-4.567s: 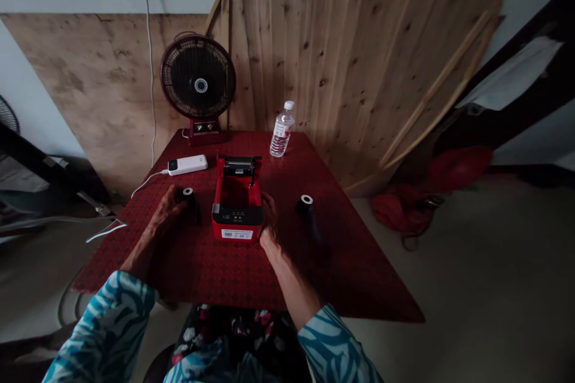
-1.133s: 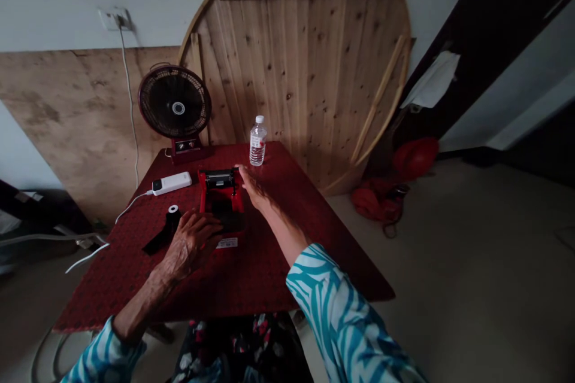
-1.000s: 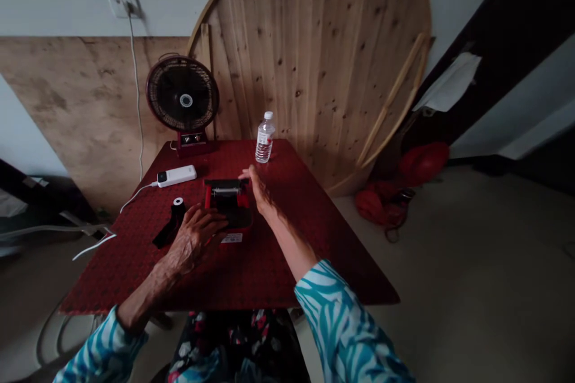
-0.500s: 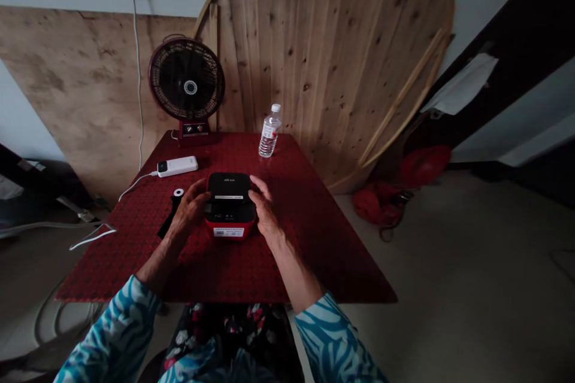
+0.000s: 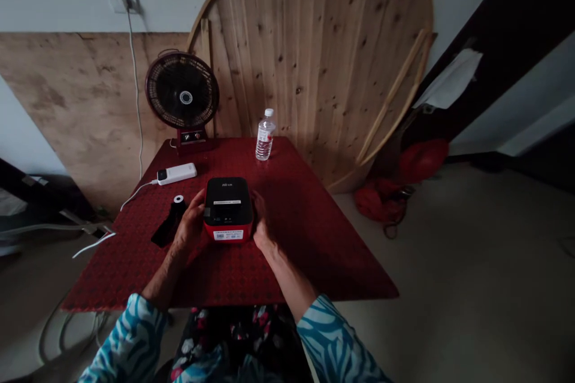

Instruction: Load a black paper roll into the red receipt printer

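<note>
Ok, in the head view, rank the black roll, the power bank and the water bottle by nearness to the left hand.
From the left hand:
1. Black roll, right beside it, to its left.
2. White power bank, farther back on the table's left.
3. Water bottle, at the table's far edge, near the middle.

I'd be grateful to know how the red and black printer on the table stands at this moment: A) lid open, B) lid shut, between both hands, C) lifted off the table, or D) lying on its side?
B: the printer sits on the table with its black lid down, the left hand at one side and the right hand at the other.
</note>
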A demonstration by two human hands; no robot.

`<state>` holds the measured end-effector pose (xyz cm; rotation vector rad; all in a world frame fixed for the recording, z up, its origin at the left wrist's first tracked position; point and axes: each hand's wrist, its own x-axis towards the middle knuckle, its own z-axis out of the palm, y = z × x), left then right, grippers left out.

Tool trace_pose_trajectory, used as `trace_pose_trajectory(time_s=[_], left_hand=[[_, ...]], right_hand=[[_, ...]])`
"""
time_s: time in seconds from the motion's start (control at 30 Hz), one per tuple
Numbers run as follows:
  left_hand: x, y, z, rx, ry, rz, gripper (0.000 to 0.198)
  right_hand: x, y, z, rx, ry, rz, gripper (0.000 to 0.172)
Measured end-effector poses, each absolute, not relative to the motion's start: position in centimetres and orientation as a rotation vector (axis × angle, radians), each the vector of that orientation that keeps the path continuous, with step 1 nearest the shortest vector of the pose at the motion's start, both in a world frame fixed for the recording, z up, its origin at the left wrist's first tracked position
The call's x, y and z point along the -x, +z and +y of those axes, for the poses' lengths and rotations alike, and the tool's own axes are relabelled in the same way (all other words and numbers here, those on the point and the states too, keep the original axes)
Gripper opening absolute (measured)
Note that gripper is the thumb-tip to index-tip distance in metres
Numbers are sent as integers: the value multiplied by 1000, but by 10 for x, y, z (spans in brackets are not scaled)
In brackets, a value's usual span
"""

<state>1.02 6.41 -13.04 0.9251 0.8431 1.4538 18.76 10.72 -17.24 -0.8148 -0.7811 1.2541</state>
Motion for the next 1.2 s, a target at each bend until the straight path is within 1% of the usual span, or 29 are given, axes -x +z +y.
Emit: trace_pose_trajectory(time_s=[0.1, 0.3, 0.43, 0.53, 0.7, 0.87, 0.97, 1.07, 1.13, 1.2], left_hand=[[-9, -132, 64, -864, 1449, 863, 73], [-6, -125, 73, -879, 1433, 864, 67], [-2, -125, 78, -886, 1351, 917, 75], [0, -127, 76, -913, 1354, 951, 76], [1, -131, 72, -954, 1376, 1025, 68], [2, -131, 75, -951, 1364, 1040, 71], [6, -123, 73, -1014, 1323, 1101, 71], [9, -105, 71, -1285, 1320, 1309, 61], [7, -91, 77, -1556, 1282, 1433, 47], [0, -80, 94, -1752, 1198, 1433, 28]], right_hand=[[-185, -180, 104, 828, 1225, -784, 51], [-186, -179, 101, 872, 1217, -790, 43], [-184, -184, 102, 869, 1206, -766, 40], [-183, -188, 104, 867, 1207, -732, 39], [-183, -187, 105, 868, 1195, -743, 42], [-184, -186, 105, 851, 1192, -779, 42], [-183, -186, 105, 850, 1192, -804, 41], [-182, -185, 106, 859, 1205, -800, 42], [-182, -184, 105, 873, 1199, -801, 42], [-183, -182, 104, 879, 1178, -814, 41]])
